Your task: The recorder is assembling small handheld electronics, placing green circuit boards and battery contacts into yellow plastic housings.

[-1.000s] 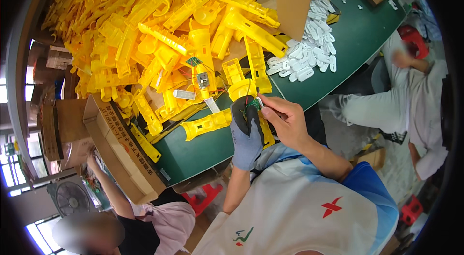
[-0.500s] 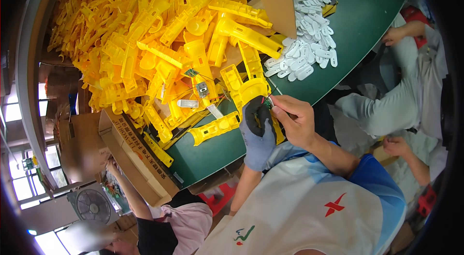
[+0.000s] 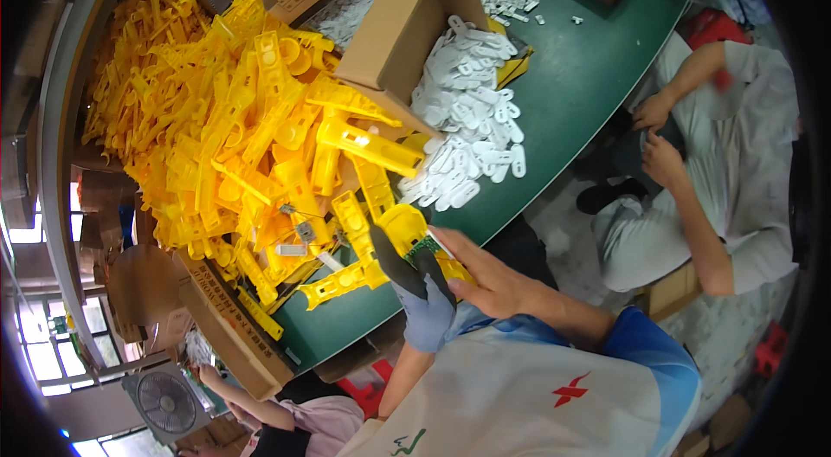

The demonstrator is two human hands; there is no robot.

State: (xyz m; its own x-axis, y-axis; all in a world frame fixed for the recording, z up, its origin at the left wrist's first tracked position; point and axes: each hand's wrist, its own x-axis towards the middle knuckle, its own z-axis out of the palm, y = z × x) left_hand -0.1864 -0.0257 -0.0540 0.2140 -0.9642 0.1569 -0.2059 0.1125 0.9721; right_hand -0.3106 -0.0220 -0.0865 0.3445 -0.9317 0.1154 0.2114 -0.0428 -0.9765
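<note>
My left hand, in a grey glove with dark fingers, is closed round a yellow plastic housing just past the table's near edge. A small green circuit board lies over that housing, beside the gloved fingers. My bare right hand comes in from the right, its fingers fairly straight along the board's edge and its thumb lower down. Its fingertips are partly hidden behind the board. Next to the housing on the left are more yellow housings, a grey module with thin wires and a white block.
A big heap of yellow housings covers the left of the green table. White oval parts spill from a tipped cardboard box. A long carton stands at the near left edge. A seated person is at the right, another at the lower left.
The whole view has shifted, so the table sits lower and further left. My right fingers have straightened from a pinch, and more of the circuit board shows. The right-hand person's hands have come together.
</note>
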